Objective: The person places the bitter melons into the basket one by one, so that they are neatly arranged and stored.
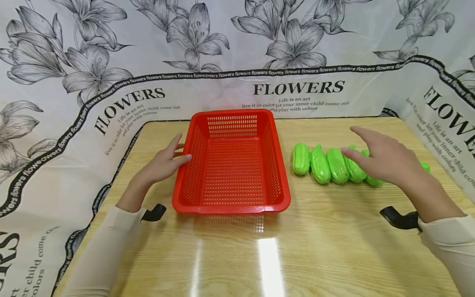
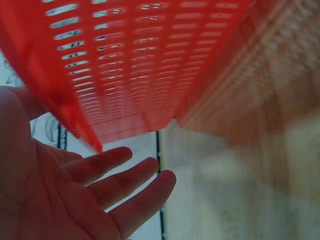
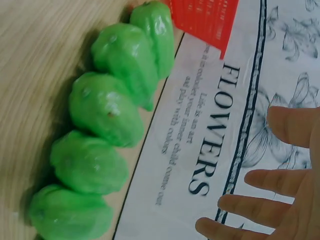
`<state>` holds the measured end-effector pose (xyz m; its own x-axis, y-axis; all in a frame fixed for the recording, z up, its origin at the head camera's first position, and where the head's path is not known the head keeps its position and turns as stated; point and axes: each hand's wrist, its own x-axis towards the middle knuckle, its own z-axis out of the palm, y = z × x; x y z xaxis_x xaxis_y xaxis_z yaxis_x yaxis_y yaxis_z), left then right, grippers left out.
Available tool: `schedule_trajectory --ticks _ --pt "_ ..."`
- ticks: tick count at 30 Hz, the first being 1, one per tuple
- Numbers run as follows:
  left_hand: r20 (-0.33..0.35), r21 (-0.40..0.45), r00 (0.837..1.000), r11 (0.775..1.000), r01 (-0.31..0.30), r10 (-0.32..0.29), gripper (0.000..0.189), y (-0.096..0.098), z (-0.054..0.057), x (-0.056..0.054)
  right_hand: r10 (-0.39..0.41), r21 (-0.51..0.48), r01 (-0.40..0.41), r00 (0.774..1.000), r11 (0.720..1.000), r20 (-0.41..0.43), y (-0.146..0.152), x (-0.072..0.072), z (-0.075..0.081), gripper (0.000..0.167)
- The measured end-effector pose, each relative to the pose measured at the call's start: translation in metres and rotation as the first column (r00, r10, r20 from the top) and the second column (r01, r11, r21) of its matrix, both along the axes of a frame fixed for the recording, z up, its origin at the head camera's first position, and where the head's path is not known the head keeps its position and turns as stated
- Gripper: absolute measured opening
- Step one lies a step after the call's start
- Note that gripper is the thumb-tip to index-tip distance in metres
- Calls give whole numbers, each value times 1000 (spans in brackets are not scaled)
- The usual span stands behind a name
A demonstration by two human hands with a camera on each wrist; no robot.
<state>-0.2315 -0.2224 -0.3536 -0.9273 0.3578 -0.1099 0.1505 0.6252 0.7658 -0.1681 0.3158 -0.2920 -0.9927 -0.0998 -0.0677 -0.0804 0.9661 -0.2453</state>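
Observation:
A red plastic basket (image 1: 233, 173) with slotted walls stands on the table. My left hand (image 1: 160, 166) is at its left rim, with the thumb over the rim and the other fingers outside the wall. In the left wrist view those fingers (image 2: 142, 200) are nearly straight and extend below the rim; the thumb is partly hidden. My right hand (image 1: 389, 159) hovers over a row of glossy green chayotes (image 1: 337, 166), thumb and fingers spread, holding nothing. The right wrist view shows the plump, ridged chayotes (image 3: 105, 110) apart from the fingers; the head view hides some behind the hand.
The wood-grain table (image 1: 237, 260) carries the basket at centre and the chayotes to its right. A white flower-printed cloth (image 1: 208, 93) rises behind the table and along both sides. Another chayote (image 1: 425, 166) shows just right of my right wrist.

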Motion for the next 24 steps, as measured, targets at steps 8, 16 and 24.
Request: schedule_trajectory --ticks 8,16,24 --pt "52 201 997 979 41 -53 69 -1 -18 -6 -172 -67 169 984 983 -50 38 1 -9 87" --pt "67 327 994 944 55 -82 62 0 -25 -8 -379 -66 378 926 924 -3 88 -3 -29 96" --pt "63 354 993 933 69 -97 63 3 -23 -6 -502 -28 507 858 861 103 117 1 -44 104"
